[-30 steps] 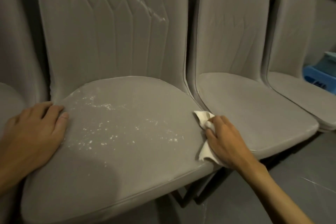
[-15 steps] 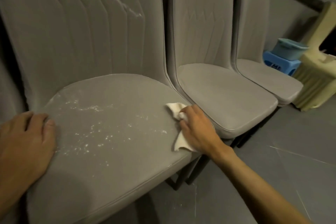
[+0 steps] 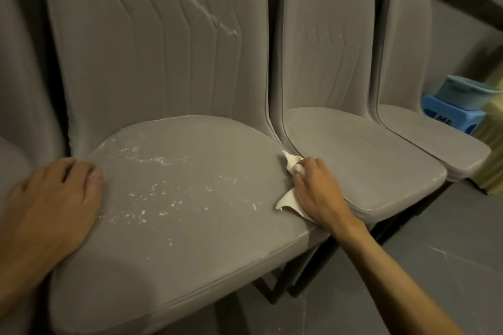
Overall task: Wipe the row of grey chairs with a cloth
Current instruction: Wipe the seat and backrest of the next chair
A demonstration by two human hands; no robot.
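Little had shifted: left hand (image 3: 54,198) stayed flat on the seat (image 3: 190,239), white specks (image 3: 152,187) unwiped. At its right edge, the cloth (image 3: 287,200) stayed bunched in the right hand (image 3: 318,190); a careless sweep might flick specks onto the neighbouring chair (image 3: 367,166).

Four grey chairs, two hands, one cloth (image 3: 289,200), one stool, one tub.
Speckled chair (image 3: 177,239), second chair (image 3: 353,160), third chair (image 3: 435,141), fourth chair (image 3: 16,76) cut off at left; left hand (image 3: 51,198), right hand (image 3: 318,193); blue stool (image 3: 446,114), teal tub (image 3: 468,92).
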